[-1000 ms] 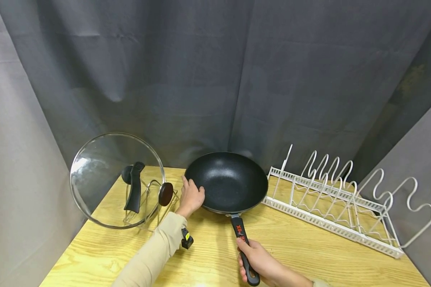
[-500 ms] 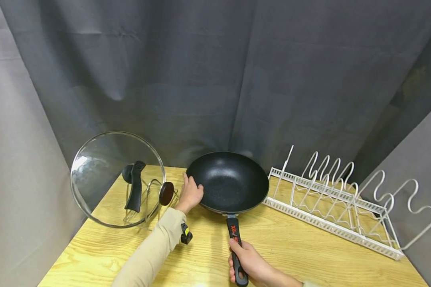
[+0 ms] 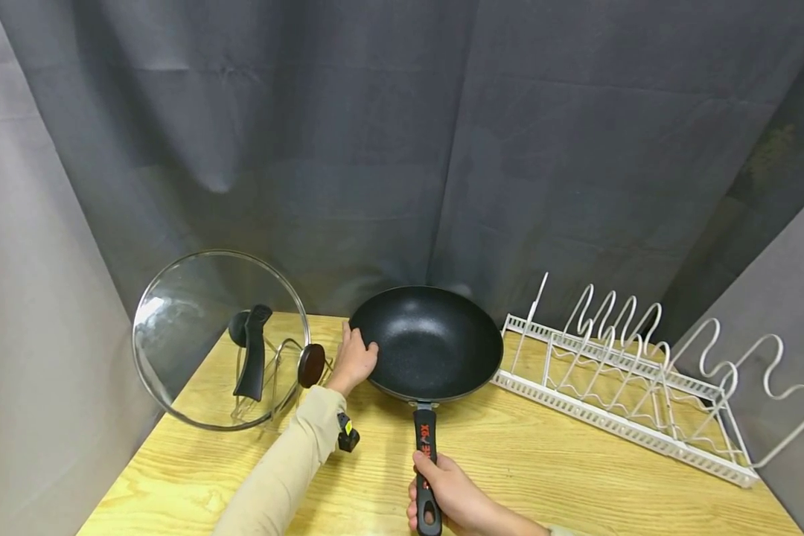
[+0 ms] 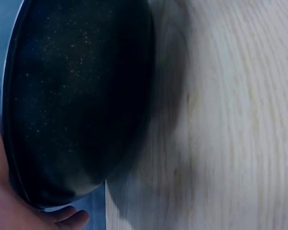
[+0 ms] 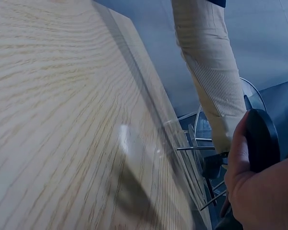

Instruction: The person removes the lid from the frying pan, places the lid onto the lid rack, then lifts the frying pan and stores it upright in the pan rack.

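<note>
A deep black frying pan (image 3: 432,357) with sloping sides is in the middle of the head view, its long handle (image 3: 425,428) pointing toward me. My left hand (image 3: 353,361) grips its left rim, with the thumb over the inner side. From the left wrist, fingers (image 4: 72,218) show curled under the rim, and the pan's dark speckled outside (image 4: 77,96) rises close over the wood. Around the handle, my right hand (image 3: 452,487) has its thumb on top and fingers wrapped beneath. The handle's rounded end (image 5: 261,139) shows in that hand in the right wrist view.
To the left, a large glass lid (image 3: 187,350) with a black handle stands upright in a wire stand, beside a dark brown knob (image 3: 311,365). A white wire dish rack (image 3: 603,417) occupies the table's right side. Grey curtains (image 3: 295,149) hang behind the wooden table (image 3: 509,461).
The pan's handle has swung left with my right hand, now pointing nearly straight toward me. The pan's body and my left hand have hardly shifted.
</note>
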A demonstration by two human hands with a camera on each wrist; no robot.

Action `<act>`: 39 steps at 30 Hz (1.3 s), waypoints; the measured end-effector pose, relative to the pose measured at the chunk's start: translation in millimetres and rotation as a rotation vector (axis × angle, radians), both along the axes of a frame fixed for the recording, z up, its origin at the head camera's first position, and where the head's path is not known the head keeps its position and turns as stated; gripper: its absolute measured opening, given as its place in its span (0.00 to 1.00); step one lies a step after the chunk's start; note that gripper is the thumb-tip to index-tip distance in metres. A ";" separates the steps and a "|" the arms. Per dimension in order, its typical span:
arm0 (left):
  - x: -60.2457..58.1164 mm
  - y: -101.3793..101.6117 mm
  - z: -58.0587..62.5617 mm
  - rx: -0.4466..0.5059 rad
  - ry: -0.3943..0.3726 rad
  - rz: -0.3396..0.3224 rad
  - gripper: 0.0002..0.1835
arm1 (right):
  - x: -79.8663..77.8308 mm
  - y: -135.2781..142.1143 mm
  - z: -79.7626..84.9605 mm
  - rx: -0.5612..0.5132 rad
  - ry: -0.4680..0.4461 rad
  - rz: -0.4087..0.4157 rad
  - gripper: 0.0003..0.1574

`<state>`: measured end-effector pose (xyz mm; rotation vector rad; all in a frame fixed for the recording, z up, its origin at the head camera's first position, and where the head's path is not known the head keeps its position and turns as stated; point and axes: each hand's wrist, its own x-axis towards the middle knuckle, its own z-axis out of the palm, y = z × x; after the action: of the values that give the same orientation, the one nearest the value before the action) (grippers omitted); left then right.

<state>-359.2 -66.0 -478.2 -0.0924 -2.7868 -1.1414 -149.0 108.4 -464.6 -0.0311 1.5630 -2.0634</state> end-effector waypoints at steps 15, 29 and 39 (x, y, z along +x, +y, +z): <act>43.3 3.8 13.0 -0.173 0.125 -0.075 0.28 | 1.4 4.5 -1.9 -0.005 -0.048 0.053 0.19; 114.3 5.6 26.8 0.047 0.133 -0.359 0.09 | 1.7 21.1 1.5 -0.002 -0.066 0.097 0.20; 134.8 28.5 2.9 0.370 -0.440 -0.427 0.27 | 3.5 27.6 3.1 0.006 -0.057 0.134 0.21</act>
<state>-224.4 -37.5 -475.2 -0.4684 -2.9348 -1.9760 -145.5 135.9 -461.5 -0.0720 1.4917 -1.9395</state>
